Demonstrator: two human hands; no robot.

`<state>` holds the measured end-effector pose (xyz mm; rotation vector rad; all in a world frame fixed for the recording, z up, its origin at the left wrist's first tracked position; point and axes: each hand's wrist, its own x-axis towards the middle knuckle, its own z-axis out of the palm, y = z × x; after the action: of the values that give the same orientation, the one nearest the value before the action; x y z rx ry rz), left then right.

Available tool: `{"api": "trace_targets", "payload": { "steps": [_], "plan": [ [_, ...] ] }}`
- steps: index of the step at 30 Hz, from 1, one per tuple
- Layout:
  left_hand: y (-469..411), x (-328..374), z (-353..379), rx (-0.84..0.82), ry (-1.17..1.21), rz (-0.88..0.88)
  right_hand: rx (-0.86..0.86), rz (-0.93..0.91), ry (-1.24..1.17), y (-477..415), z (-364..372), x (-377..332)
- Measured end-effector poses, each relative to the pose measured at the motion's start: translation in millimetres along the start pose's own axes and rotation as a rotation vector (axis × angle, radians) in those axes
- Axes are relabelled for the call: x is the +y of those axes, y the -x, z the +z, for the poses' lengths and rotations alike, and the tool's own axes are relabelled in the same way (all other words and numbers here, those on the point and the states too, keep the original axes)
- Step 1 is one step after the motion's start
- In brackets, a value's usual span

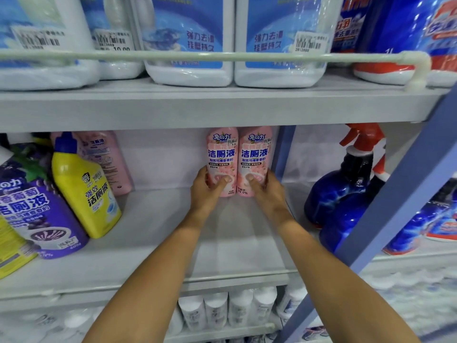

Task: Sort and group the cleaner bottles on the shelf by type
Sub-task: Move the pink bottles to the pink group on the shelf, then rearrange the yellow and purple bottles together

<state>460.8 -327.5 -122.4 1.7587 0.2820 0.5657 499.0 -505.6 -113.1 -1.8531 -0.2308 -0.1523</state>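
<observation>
Two pink cleaner bottles stand upright side by side at the back of the middle shelf (pixel 153 243). My left hand (pixel 207 189) grips the left pink bottle (pixel 221 154) near its base, thumb across the front. My right hand (pixel 265 189) grips the right pink bottle (pixel 254 154) the same way. A third pink bottle (pixel 106 159) leans at the back left, behind a yellow bottle (pixel 84 189) and a purple bottle (pixel 42 214).
Blue spray bottles with red triggers (pixel 346 184) fill the right section past a blue upright (pixel 395 201). White-and-blue bottles (pixel 190 40) line the upper shelf behind a rail. White bottles (pixel 230 310) sit on the shelf below.
</observation>
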Motion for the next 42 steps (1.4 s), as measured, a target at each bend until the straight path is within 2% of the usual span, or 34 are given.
{"api": "trace_targets", "payload": {
  "steps": [4, 12, 21, 32, 38, 42],
  "plan": [
    [9, 10, -13, -0.065, 0.053, -0.055, 0.001, 0.099, -0.108, 16, -8, -12],
    [62, 27, -72, 0.0, 0.179, -0.162, 0.051, 0.255, -0.329, 52, -18, -28],
    [140, 33, -206, 0.128, 0.23, -0.117, -0.055, 0.163, -0.323, 133, 22, -68],
    [216, 29, -376, 0.351, 0.259, -0.092, -0.325, 0.06, -0.377, 229, 166, -140],
    [206, 38, -429, 0.473, 0.186, -0.079, -0.396, -0.009, -0.393, 234, 225, -184],
    [168, 47, -430, 0.427, 0.115, -0.038, -0.324, -0.096, -0.378, 209, 252, -208]
  ]
}}
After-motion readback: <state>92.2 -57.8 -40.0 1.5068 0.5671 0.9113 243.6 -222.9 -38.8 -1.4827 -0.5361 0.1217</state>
